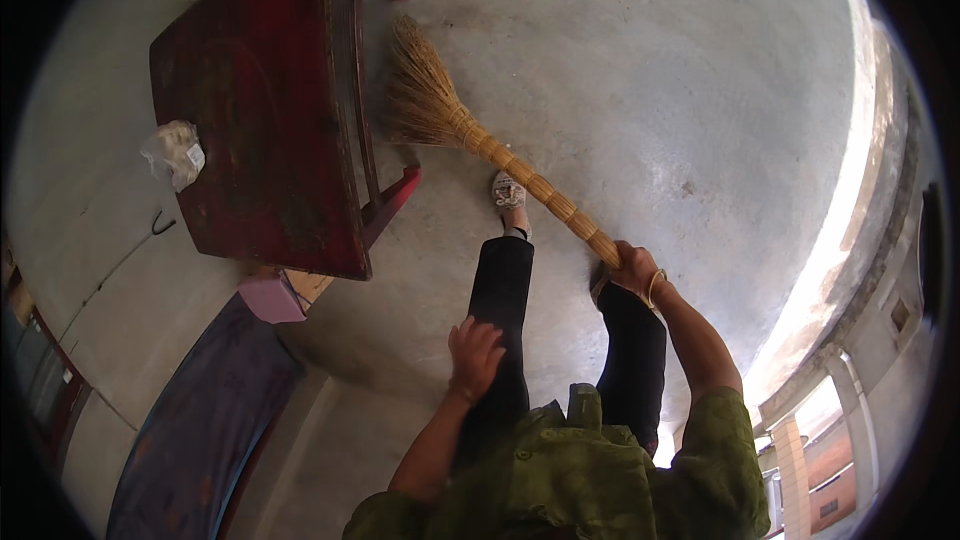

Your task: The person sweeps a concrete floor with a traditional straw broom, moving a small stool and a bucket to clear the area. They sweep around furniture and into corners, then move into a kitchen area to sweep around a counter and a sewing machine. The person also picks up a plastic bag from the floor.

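One straw broom (pixel 470 130) crosses the middle of the frame, its bristle head at upper centre on the concrete floor (pixel 680 90), beside the legs of one dark red wooden bench (pixel 260 110) at upper left. The right hand (pixel 632 268) is clenched round the broom's bound handle end. The left hand (pixel 474 355) rests loosely, fingers spread, on the person's dark trouser thigh. One crumpled whitish plastic bag (pixel 174 152) lies on the bench's left edge. One pale purple box (pixel 270 297) sits below the bench.
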A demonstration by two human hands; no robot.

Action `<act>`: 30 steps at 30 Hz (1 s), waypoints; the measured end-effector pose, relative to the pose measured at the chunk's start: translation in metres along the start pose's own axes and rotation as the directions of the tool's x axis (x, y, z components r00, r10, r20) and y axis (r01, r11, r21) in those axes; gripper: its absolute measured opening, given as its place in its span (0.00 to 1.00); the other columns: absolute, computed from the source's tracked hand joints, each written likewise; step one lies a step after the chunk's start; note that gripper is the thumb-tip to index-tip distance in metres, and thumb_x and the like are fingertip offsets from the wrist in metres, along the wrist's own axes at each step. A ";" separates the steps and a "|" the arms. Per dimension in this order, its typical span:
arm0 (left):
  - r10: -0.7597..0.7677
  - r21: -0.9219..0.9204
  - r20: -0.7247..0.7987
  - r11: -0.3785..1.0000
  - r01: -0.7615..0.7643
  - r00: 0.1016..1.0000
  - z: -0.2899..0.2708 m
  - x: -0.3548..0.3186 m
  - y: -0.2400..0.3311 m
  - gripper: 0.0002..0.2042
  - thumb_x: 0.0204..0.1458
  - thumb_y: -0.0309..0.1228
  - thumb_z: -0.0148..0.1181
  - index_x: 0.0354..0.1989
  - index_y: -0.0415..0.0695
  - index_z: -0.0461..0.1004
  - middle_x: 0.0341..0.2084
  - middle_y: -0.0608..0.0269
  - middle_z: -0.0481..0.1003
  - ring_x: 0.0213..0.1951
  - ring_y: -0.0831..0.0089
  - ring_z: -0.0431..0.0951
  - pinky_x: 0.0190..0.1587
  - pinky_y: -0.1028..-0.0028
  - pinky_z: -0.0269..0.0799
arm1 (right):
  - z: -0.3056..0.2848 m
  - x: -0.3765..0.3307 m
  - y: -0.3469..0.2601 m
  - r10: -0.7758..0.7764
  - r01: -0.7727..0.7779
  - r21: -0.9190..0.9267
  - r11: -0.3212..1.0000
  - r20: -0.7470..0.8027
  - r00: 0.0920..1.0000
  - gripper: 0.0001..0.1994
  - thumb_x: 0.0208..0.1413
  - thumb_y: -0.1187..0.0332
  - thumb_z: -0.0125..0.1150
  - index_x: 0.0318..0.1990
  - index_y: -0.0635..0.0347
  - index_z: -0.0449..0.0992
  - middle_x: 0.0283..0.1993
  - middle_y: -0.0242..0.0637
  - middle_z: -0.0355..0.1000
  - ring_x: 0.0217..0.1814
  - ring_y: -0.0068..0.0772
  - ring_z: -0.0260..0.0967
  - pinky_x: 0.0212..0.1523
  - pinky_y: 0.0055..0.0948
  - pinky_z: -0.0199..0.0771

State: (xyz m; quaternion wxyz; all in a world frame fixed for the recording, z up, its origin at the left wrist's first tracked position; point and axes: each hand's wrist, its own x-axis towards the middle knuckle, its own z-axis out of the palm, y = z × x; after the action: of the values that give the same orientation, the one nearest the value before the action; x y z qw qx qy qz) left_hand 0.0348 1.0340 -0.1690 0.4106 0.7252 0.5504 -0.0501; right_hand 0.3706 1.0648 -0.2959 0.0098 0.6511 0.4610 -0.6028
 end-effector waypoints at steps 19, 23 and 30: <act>-0.101 -0.055 -0.009 0.993 0.101 0.995 -0.049 0.053 -0.043 0.11 0.41 0.31 0.59 0.35 0.51 0.72 0.39 0.67 0.68 0.49 0.60 0.62 0.56 0.50 0.46 | 0.049 0.316 -0.300 -0.096 0.116 -0.500 0.858 0.066 0.993 0.21 0.50 0.52 0.52 0.44 0.58 0.63 0.41 0.46 0.71 0.47 0.45 0.68 0.48 0.37 0.64; -0.091 -0.054 -0.018 0.994 0.090 0.996 -0.042 0.050 -0.047 0.11 0.41 0.31 0.60 0.36 0.51 0.72 0.38 0.67 0.69 0.49 0.60 0.62 0.56 0.49 0.46 | 0.004 0.216 -0.186 0.163 -0.165 -0.410 0.897 -0.039 0.986 0.21 0.49 0.52 0.54 0.39 0.61 0.64 0.36 0.49 0.72 0.42 0.51 0.69 0.42 0.43 0.67; -0.057 -0.024 0.022 0.998 0.057 0.998 -0.033 0.052 -0.044 0.11 0.43 0.34 0.56 0.36 0.49 0.71 0.38 0.67 0.68 0.49 0.60 0.61 0.55 0.47 0.47 | -0.090 -0.062 -0.045 0.438 -0.544 -0.367 0.755 -0.335 0.834 0.19 0.43 0.54 0.59 0.33 0.61 0.65 0.27 0.53 0.71 0.32 0.56 0.69 0.32 0.46 0.68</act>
State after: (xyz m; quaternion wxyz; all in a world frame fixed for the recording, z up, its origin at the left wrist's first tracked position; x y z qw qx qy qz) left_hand 0.0051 1.0972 -0.1986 0.4239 0.7035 0.5670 -0.0628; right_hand 0.4225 1.1053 -0.1978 0.2652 0.7939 0.3965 -0.3769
